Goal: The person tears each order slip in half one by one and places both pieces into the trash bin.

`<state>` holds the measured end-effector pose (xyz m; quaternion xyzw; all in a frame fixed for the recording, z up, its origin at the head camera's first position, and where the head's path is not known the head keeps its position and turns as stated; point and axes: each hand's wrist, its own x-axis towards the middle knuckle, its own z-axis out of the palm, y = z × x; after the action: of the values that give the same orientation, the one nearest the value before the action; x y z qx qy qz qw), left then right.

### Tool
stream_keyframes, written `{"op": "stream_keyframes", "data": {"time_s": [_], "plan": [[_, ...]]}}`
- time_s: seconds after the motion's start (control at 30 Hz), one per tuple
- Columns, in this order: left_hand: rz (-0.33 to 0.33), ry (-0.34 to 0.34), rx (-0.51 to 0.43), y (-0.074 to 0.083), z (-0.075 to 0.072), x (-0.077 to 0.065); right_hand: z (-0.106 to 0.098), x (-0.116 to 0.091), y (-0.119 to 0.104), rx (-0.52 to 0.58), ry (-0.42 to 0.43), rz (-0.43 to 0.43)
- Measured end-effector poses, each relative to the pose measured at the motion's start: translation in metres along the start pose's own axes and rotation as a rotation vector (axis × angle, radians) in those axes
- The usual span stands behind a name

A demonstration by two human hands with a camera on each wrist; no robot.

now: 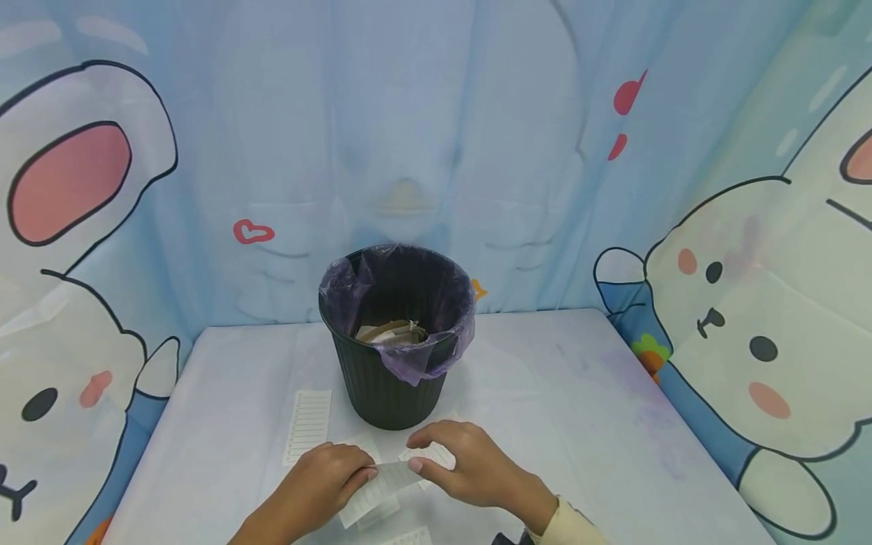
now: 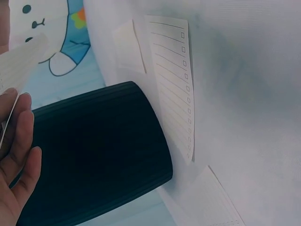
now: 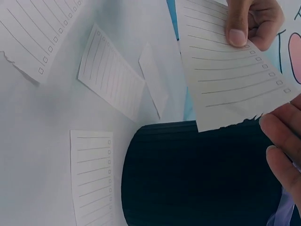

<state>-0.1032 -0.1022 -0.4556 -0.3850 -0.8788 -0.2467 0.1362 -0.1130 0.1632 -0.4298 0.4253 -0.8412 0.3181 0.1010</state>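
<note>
My left hand (image 1: pixel 327 481) pinches a lined checklist sheet (image 3: pixel 225 80) between thumb and fingers, in front of the bin. One short edge of that sheet is ragged and torn. Close by on the right, my right hand (image 1: pixel 470 465) has its thumb and index finger spread apart, with the thumb tip at the sheet's edge. In the right wrist view, the fingertips (image 3: pixel 270 129) are right beside the torn edge. Several similar paper slips lie on the white table, among them a long lined slip (image 1: pixel 308 424) to the left and another (image 3: pixel 110 75) by the bin.
A dark ribbed waste bin (image 1: pixel 388 393) with a purple plastic liner (image 1: pixel 415 367) stands just beyond the hands, with some scraps (image 1: pixel 391 333) inside. Behind the table (image 1: pixel 545 393) hangs a blue curtain (image 1: pixel 409 113) printed with cartoon rabbits.
</note>
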Motion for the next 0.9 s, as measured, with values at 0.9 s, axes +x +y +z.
{"op": "stream_keyframes", "data": {"time_s": [0.9], "plan": [[0.002,-0.113,0.004,0.000,-0.004,0.004,0.034,0.010,-0.006,-0.066,-0.134,-0.033]]}}
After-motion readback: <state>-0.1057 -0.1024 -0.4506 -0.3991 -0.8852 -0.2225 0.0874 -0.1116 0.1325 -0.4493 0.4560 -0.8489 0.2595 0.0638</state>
